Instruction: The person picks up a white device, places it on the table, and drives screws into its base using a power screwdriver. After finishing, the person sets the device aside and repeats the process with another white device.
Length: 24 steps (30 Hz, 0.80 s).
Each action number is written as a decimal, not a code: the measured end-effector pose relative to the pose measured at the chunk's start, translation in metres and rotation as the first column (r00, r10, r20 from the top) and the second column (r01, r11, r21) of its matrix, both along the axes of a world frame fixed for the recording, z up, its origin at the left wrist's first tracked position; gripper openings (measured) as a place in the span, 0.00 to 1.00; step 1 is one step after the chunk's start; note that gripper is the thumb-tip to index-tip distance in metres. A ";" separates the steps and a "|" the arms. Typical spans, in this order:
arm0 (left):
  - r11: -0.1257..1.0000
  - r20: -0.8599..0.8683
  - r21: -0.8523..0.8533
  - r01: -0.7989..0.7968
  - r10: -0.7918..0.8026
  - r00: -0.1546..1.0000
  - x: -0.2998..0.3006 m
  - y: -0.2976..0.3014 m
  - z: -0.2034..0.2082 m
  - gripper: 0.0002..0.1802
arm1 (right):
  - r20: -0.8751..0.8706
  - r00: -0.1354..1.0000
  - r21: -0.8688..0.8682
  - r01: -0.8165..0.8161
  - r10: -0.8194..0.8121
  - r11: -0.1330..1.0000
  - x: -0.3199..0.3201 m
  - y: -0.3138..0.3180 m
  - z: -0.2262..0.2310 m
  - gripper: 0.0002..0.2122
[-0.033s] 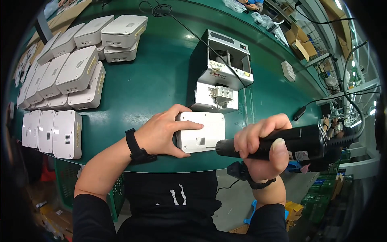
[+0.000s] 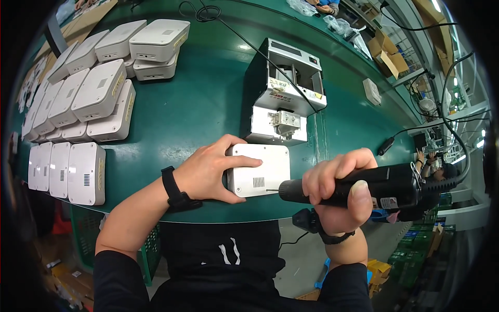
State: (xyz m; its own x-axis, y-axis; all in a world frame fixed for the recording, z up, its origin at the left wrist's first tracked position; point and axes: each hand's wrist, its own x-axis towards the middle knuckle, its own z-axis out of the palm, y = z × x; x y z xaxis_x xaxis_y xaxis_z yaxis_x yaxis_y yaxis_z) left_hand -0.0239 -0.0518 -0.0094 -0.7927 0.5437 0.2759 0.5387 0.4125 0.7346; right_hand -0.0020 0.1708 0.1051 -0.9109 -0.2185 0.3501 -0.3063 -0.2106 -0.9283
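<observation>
So, wht box btwn L hand (part-spread, holding it) & R hand (clenched on driver).

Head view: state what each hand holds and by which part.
Right hand: black electric screwdriver, gripped around the front of its body. Left hand: white box, clasped at its left end.

A green desk with a curved-looking edge stands over a grey floor. At right, pale metal beams, bright tube lights, and an open carton; green crates lower right.
</observation>
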 end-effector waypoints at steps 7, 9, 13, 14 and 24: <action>1.000 -0.003 0.013 0.000 0.001 1.000 0.000 -0.002 0.000 0.39 | -0.006 0.999 0.002 -0.045 0.045 0.999 0.000 0.001 -0.007 0.16; 1.000 0.003 0.007 0.004 -0.004 1.000 -0.002 -0.002 0.001 0.39 | 0.000 1.000 0.017 -0.030 0.030 0.999 0.001 -0.001 -0.007 0.16; 0.999 0.030 0.028 0.029 -0.030 0.999 -0.003 -0.004 0.000 0.41 | -0.029 0.999 -0.006 -0.035 0.035 0.999 -0.008 -0.001 0.006 0.16; 0.999 0.022 0.026 0.031 -0.031 0.999 -0.003 -0.004 0.002 0.41 | -0.038 0.998 -0.019 -0.041 0.041 0.999 -0.012 0.000 0.011 0.16; 0.999 0.035 0.003 0.038 -0.038 0.999 0.000 0.000 0.001 0.41 | -0.174 0.945 0.030 0.287 -0.278 0.957 -0.095 -0.016 0.022 0.12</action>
